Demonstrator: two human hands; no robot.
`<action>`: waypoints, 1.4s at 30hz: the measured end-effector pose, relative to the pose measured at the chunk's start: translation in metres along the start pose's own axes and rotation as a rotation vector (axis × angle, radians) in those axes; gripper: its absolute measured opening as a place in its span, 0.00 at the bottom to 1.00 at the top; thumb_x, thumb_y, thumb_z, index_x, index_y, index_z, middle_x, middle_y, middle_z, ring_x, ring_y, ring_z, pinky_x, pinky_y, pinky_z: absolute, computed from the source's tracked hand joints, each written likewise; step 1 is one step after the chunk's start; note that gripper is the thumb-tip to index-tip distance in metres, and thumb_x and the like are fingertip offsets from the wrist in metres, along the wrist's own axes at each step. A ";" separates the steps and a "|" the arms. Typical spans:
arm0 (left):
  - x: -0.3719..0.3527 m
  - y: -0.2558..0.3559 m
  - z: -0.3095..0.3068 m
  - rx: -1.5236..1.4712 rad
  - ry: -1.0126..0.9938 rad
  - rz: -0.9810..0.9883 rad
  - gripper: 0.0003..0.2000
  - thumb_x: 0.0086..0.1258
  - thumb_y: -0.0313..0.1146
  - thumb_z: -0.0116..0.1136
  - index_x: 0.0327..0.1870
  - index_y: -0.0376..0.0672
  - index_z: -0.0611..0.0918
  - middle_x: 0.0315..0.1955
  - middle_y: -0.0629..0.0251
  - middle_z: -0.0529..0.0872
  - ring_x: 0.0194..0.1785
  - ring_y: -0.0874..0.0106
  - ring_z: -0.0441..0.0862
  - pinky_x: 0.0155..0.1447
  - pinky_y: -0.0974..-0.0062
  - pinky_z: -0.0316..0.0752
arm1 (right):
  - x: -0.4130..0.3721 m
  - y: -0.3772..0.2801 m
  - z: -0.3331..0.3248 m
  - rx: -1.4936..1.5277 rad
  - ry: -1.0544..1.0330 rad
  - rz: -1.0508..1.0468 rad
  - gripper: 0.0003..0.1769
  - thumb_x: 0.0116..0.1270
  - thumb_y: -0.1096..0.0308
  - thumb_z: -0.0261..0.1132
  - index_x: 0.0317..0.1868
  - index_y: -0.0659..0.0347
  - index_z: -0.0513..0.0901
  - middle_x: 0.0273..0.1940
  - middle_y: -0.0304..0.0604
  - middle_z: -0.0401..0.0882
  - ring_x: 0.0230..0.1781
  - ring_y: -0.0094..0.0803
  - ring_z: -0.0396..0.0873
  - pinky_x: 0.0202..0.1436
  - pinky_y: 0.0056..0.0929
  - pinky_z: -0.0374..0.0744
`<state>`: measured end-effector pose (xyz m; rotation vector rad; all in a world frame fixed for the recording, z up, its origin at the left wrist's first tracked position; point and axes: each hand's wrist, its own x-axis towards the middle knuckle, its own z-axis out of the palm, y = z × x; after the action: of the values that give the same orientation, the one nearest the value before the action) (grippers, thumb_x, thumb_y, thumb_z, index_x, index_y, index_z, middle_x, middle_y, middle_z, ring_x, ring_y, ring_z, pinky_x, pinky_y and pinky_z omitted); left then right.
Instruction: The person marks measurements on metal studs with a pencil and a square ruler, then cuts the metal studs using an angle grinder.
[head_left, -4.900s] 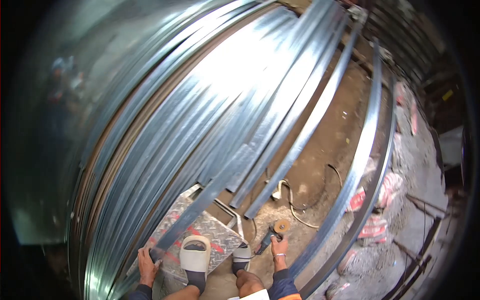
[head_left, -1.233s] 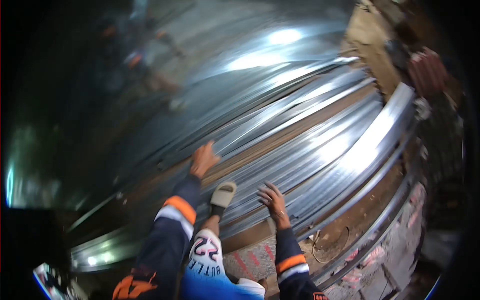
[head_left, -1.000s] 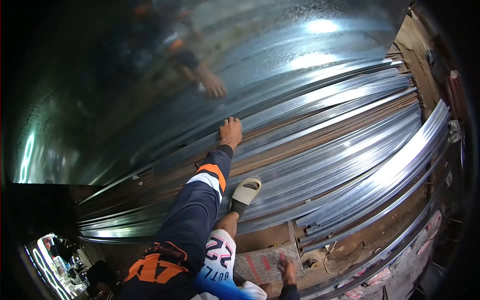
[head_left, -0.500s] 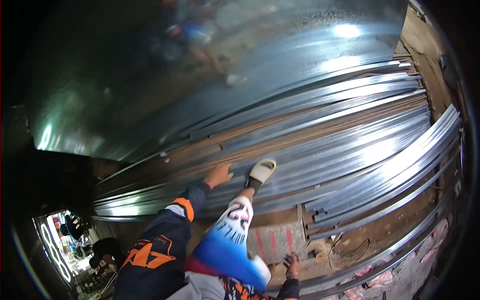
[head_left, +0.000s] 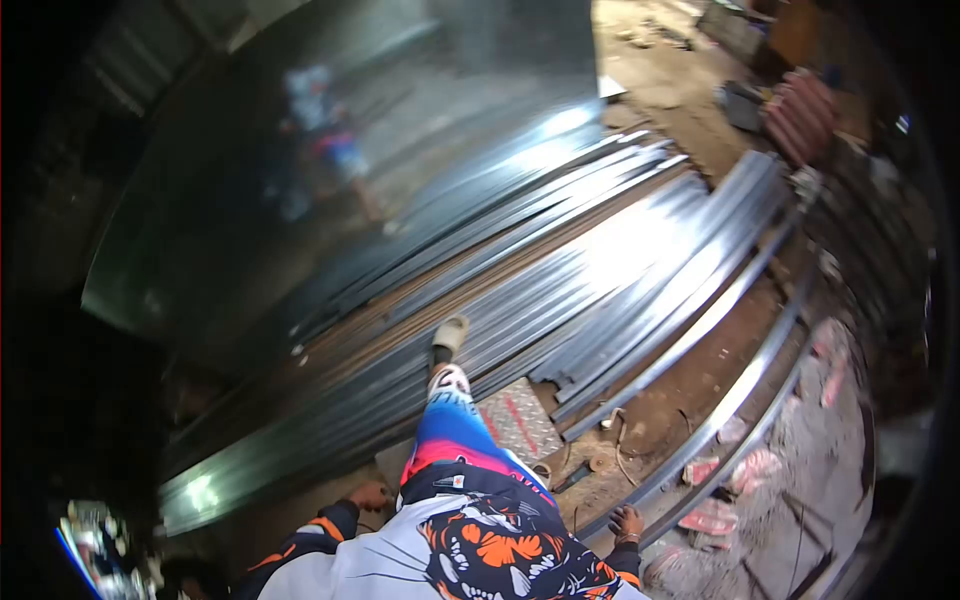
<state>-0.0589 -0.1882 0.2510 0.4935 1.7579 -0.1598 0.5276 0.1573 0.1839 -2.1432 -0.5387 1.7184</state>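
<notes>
My left hand hangs low beside my left hip, fingers loosely bent and nothing visible in them. On the other side, my right hand is held out with its fingers apart, overlapping a long curved-looking metal bar in this view. My sandalled foot stands on a bed of long shiny metal profiles. Between my legs and those profiles lies a grey block with red stripes. A dark-handled tool with a round tan end rests on the ground near my other foot.
A large glossy metal sheet rises behind the profiles and reflects a person. More profiles lie stacked at the right. Pinkish wrapped pieces sit on rough grey ground at lower right. A red ribbed object stands at the far right.
My left hand has drawn back from over the profiles to beside my hip. The view has swung right and down, bringing more ground at the right into sight. My foot remains on the profiles.
</notes>
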 end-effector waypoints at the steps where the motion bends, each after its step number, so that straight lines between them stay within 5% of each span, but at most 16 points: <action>1: 0.003 0.011 -0.004 0.059 0.012 0.005 0.20 0.69 0.50 0.64 0.48 0.41 0.89 0.33 0.59 0.91 0.30 0.70 0.86 0.32 0.67 0.77 | 0.000 0.002 -0.020 0.055 0.026 -0.024 0.19 0.69 0.57 0.62 0.58 0.52 0.78 0.46 0.46 0.86 0.36 0.41 0.87 0.33 0.40 0.82; 5: 0.038 0.056 -0.055 0.037 0.137 0.224 0.21 0.67 0.48 0.66 0.49 0.38 0.89 0.37 0.57 0.92 0.34 0.66 0.89 0.41 0.65 0.80 | -0.021 0.016 -0.062 0.273 0.234 -0.041 0.20 0.69 0.57 0.61 0.58 0.54 0.77 0.46 0.46 0.86 0.39 0.44 0.86 0.37 0.49 0.82; 9: 0.067 0.150 -0.132 0.091 0.555 0.395 0.17 0.65 0.40 0.65 0.50 0.39 0.89 0.38 0.53 0.92 0.39 0.63 0.90 0.47 0.65 0.82 | -0.005 0.062 -0.071 0.447 0.260 0.046 0.21 0.71 0.59 0.59 0.59 0.60 0.77 0.47 0.49 0.85 0.40 0.47 0.86 0.37 0.49 0.84; 12: 0.049 0.232 -0.181 -0.038 0.562 0.525 0.16 0.67 0.39 0.65 0.51 0.39 0.87 0.37 0.54 0.92 0.39 0.65 0.90 0.46 0.65 0.83 | 0.011 0.114 -0.048 0.479 0.174 0.061 0.20 0.73 0.55 0.59 0.59 0.57 0.77 0.47 0.49 0.85 0.43 0.48 0.84 0.46 0.56 0.81; 15: 0.014 0.288 -0.202 0.045 0.538 0.650 0.14 0.69 0.36 0.64 0.50 0.37 0.87 0.36 0.56 0.91 0.37 0.67 0.89 0.44 0.67 0.83 | -0.021 0.126 -0.004 0.461 0.183 0.034 0.18 0.71 0.57 0.59 0.55 0.56 0.77 0.44 0.48 0.84 0.41 0.45 0.86 0.43 0.55 0.82; 16: 0.006 0.300 -0.204 0.029 0.531 0.709 0.13 0.70 0.35 0.64 0.49 0.36 0.86 0.36 0.57 0.91 0.37 0.69 0.89 0.43 0.68 0.83 | -0.023 0.136 0.008 0.455 0.155 0.031 0.17 0.71 0.57 0.61 0.54 0.56 0.77 0.42 0.46 0.84 0.37 0.42 0.87 0.36 0.48 0.84; 21: 0.030 0.270 -0.210 0.066 0.373 0.655 0.13 0.72 0.34 0.63 0.50 0.34 0.85 0.34 0.61 0.89 0.36 0.69 0.88 0.40 0.69 0.82 | -0.078 0.173 0.053 0.355 0.131 0.097 0.16 0.72 0.61 0.63 0.57 0.57 0.79 0.41 0.43 0.87 0.33 0.36 0.89 0.27 0.37 0.83; 24: 0.047 0.229 -0.206 0.125 0.244 0.490 0.12 0.73 0.33 0.62 0.50 0.34 0.85 0.34 0.61 0.89 0.34 0.70 0.87 0.38 0.70 0.81 | -0.112 0.196 0.047 0.384 0.166 0.175 0.16 0.72 0.63 0.62 0.57 0.57 0.80 0.40 0.44 0.88 0.31 0.36 0.88 0.27 0.35 0.82; 26: 0.030 0.215 -0.192 0.170 0.223 0.212 0.12 0.73 0.34 0.62 0.50 0.35 0.85 0.34 0.61 0.89 0.32 0.71 0.87 0.35 0.71 0.80 | -0.124 0.233 0.031 0.458 0.183 0.216 0.17 0.70 0.64 0.63 0.57 0.58 0.81 0.40 0.43 0.89 0.31 0.33 0.88 0.29 0.36 0.81; 30: 0.017 0.197 -0.169 0.060 0.295 0.213 0.13 0.74 0.36 0.62 0.50 0.36 0.85 0.34 0.63 0.89 0.30 0.71 0.86 0.34 0.71 0.79 | -0.131 0.308 -0.028 0.503 0.219 0.334 0.14 0.72 0.63 0.60 0.55 0.57 0.79 0.36 0.44 0.86 0.27 0.38 0.85 0.28 0.42 0.84; 34: -0.022 0.220 -0.115 -0.033 0.434 0.341 0.12 0.72 0.34 0.62 0.50 0.36 0.86 0.35 0.62 0.89 0.34 0.71 0.88 0.36 0.71 0.81 | -0.122 0.311 -0.098 0.541 0.328 0.489 0.15 0.72 0.63 0.58 0.56 0.57 0.79 0.37 0.47 0.85 0.32 0.42 0.85 0.35 0.50 0.86; 38: -0.054 0.214 -0.053 -0.100 0.508 0.522 0.14 0.72 0.35 0.63 0.51 0.35 0.86 0.35 0.61 0.90 0.40 0.69 0.88 0.41 0.70 0.83 | -0.063 0.281 -0.161 0.460 0.353 0.388 0.16 0.72 0.62 0.60 0.56 0.58 0.79 0.40 0.49 0.85 0.37 0.45 0.86 0.38 0.50 0.85; 42: -0.047 0.153 -0.018 0.102 0.524 0.513 0.16 0.71 0.38 0.64 0.51 0.36 0.86 0.32 0.61 0.89 0.35 0.70 0.88 0.36 0.73 0.80 | -0.027 0.186 -0.205 0.498 0.306 -0.026 0.15 0.74 0.62 0.60 0.56 0.59 0.78 0.42 0.47 0.87 0.36 0.38 0.87 0.32 0.39 0.83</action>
<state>-0.0047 -0.0556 0.3242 1.1194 2.0646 0.2678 0.7376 -0.0231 0.1598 -1.9603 -0.0438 1.2993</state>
